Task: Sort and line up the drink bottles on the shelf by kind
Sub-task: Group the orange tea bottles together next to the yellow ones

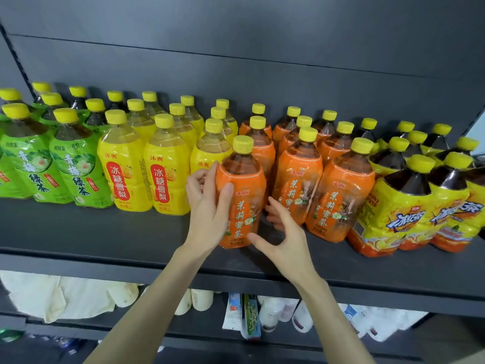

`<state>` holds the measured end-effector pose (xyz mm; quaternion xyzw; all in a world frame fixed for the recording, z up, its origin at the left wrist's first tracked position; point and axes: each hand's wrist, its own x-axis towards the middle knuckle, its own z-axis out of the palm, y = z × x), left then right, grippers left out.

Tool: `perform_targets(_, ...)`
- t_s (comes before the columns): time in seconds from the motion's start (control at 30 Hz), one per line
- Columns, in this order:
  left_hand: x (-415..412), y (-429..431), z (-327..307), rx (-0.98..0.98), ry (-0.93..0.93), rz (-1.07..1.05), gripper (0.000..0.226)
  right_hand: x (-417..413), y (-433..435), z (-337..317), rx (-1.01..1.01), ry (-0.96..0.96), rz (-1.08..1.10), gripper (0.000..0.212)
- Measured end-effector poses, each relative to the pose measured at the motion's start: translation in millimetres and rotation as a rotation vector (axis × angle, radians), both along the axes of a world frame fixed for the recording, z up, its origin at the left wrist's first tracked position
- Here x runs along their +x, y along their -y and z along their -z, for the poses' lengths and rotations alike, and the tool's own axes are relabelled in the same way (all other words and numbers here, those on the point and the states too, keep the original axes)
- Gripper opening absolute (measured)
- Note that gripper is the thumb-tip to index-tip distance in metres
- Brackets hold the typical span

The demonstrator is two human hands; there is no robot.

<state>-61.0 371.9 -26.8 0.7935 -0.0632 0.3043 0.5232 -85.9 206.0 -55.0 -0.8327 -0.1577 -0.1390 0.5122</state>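
Note:
An orange-labelled tea bottle (pixel 240 200) with a yellow cap stands upright on the dark shelf (pixel 105 232), in front of the other orange bottles (pixel 299 177). My left hand (pixel 207 206) grips its left side, thumb on the label and fingers behind it. My right hand (pixel 283 232) is spread at its lower right, thumb near the base, fingers reaching behind; whether it touches is unclear. Rows run left to right: green tea bottles (pixel 76 164), yellow pear-drink bottles (pixel 168 174), orange bottles, then yellow iced-tea bottles (pixel 401 206).
The shelf's front strip is bare on the left. A dark back panel (pixel 236 48) rises behind the rows. A lower shelf holds white bottles (pixel 202 300), tubes (pixel 233 311) and cloth (pixel 52 295).

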Motion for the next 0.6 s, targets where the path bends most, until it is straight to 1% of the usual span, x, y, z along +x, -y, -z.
perform_targets(0.07, 2.6, 2.8, -5.0, 0.053, -0.014, 0.035, 0.063, 1.4, -5.1, 9.1, -0.044, -0.027, 0.083, 0.08)
perform_targets(0.13, 5.6, 3.1, -8.6, 0.09, -0.004, 0.065, 0.061, 4.0, -11.0, 14.0, -0.072, 0.014, 0.207, 0.076)
perform_targets(0.2, 7.7, 2.6, -9.2, 0.187, 0.023, 0.055, 0.057, 8.8, -13.1, 15.5, -0.088, 0.05, 0.295, 0.07)
perform_targets(0.27, 9.2, 2.7, -8.0, 0.289, 0.066, 0.002, 0.056, 14.6, -12.7, 15.5, -0.11, 0.068, 0.323, 0.066)
perform_targets(0.4, 13.4, 2.9, -10.0, 0.301, 0.126, -0.071, 0.048, 22.9, -14.7, 13.6, -0.169, 0.093, 0.37, 0.064)
perform_targets(0.6, 24.7, 5.4, -15.9, 0.403, 0.107, -0.13, 0.045, 34.9, -17.5, 11.2, -0.244, 0.107, 0.435, 0.053)
